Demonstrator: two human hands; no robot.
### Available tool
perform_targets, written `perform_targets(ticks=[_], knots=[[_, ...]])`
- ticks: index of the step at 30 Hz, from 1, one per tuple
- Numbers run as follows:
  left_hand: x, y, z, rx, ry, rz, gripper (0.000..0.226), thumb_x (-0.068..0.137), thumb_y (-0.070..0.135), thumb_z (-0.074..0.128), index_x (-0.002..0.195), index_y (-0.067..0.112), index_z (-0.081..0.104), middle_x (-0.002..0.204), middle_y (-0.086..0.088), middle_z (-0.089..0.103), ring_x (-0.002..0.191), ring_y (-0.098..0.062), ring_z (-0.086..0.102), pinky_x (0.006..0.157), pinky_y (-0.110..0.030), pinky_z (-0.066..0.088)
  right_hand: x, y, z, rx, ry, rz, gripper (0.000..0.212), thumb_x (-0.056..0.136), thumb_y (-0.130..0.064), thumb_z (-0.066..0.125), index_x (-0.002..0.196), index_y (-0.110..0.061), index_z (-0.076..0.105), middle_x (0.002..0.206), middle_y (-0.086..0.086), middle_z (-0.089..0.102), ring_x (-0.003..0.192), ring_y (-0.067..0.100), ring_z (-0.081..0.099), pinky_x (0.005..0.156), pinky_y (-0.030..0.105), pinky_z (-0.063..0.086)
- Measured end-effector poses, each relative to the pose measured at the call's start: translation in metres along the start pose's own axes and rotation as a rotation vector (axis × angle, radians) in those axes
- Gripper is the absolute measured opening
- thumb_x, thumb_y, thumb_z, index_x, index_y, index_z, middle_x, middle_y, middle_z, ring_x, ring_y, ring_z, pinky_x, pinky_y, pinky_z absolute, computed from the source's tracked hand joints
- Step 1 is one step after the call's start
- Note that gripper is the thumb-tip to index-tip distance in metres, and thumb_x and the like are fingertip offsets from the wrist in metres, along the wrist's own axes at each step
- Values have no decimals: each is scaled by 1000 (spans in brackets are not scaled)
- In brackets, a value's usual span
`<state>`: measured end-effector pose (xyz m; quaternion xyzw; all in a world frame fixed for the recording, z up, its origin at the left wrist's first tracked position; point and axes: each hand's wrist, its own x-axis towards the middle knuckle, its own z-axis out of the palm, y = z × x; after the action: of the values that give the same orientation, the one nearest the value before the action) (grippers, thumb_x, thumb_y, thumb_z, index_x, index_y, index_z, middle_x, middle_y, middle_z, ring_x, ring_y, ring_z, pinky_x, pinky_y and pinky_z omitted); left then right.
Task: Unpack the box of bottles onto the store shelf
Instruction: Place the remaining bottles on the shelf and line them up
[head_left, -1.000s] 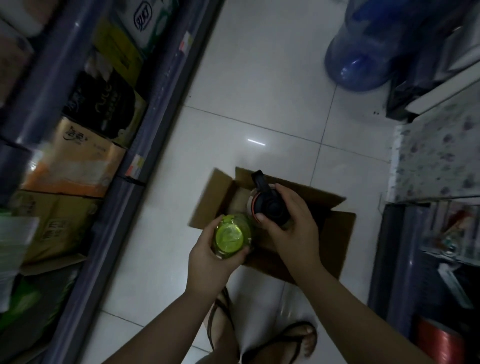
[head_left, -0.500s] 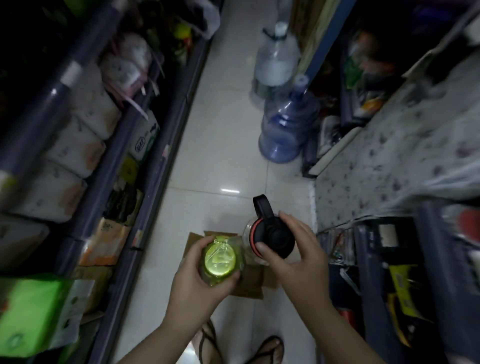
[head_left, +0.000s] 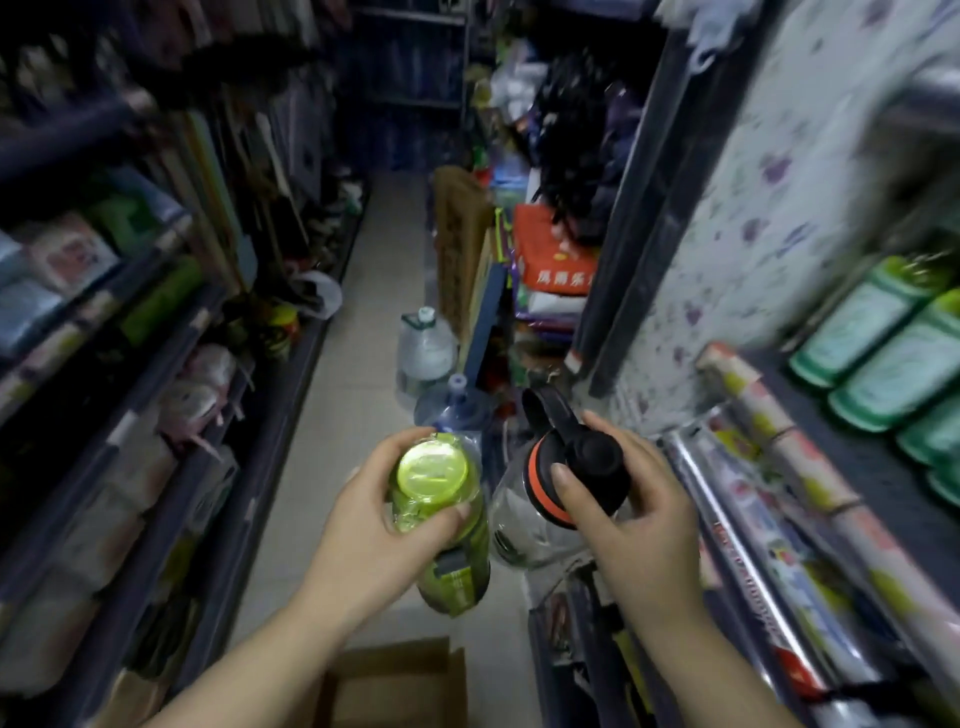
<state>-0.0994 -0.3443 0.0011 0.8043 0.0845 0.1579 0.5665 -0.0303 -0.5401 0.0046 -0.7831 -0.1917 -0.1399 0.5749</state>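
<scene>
Left hand (head_left: 374, 525) grips the green-lidded bottle (head_left: 441, 525) by its wrapped top; right hand (head_left: 639, 514) is curled over the black cap of the clear bottle (head_left: 535, 514), thumb on the orange ring, both held in mid-air over the aisle above the cardboard box (head_left: 395, 680). Risk, as judged: each bottle hangs from a top-only grip, so film slipping or a loose cap could drop one onto the floor tiles (head_left: 332, 441). The right-hand shelf (head_left: 872, 478) looks crowded with wrapped rolls (head_left: 769, 441); placing there could knock them.
</scene>
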Motion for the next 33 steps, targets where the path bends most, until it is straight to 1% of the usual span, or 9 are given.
perform_targets(ticks=[2,5,8,10,13,16,21,26,33], knots=[[12,27,-1,32,-32,64,57,54,52,69,109,45,55,104,17,64,99,-2,59,80,-21,47,10,-23,-17,-33,66,-39,48,74,-50,66,118,-31,63,115,-23,62,114,-4,55,92,10,44],[30,67,-1,16,-117,151,54,56,43,75,107,41,58,100,18,66,94,4,61,71,-9,46,22,-52,-41,-58,175,-77,51,73,-53,66,117,-28,66,113,-25,63,113,-7,55,91,10,43],[51,107,0,-38,-232,218,53,60,33,79,110,35,61,98,22,69,87,4,66,68,-11,50,31,-82,-65,-61,294,-108,55,71,-58,68,116,-25,67,114,-18,65,114,2,58,93,20,47],[63,133,1,-101,-290,238,50,61,29,83,107,34,63,95,20,71,84,2,68,66,-14,52,35,-102,-80,-59,364,-125,49,70,-52,70,112,-28,68,111,-15,66,111,4,61,92,20,46],[77,171,5,-140,-415,317,54,52,38,80,103,41,64,95,17,72,84,-1,69,67,-21,53,37,-135,-104,-147,462,-174,33,71,-47,70,102,-35,69,106,-17,68,107,5,62,88,14,44],[82,209,11,-207,-558,389,58,47,43,79,103,43,65,96,16,72,85,-3,70,68,-21,54,32,-169,-127,-227,572,-214,27,73,-43,71,97,-32,71,99,-13,71,99,2,64,85,17,47],[79,269,37,-388,-767,467,39,52,25,79,89,37,72,88,8,76,79,-8,72,63,-18,52,12,-227,-160,-358,778,-222,15,74,-40,74,89,-37,71,92,-6,73,89,2,64,79,24,49],[62,328,53,-503,-977,620,52,46,32,76,96,24,73,88,1,76,79,-12,71,65,-17,51,-18,-285,-187,-497,930,-237,13,83,-31,72,95,-29,73,93,-3,74,92,11,68,79,27,53],[29,404,80,-548,-1151,733,57,43,40,73,92,13,74,80,-3,70,73,-17,63,68,-30,44,-54,-350,-223,-562,1139,-235,11,83,-31,69,81,-22,75,76,-8,71,76,8,64,71,31,52]])
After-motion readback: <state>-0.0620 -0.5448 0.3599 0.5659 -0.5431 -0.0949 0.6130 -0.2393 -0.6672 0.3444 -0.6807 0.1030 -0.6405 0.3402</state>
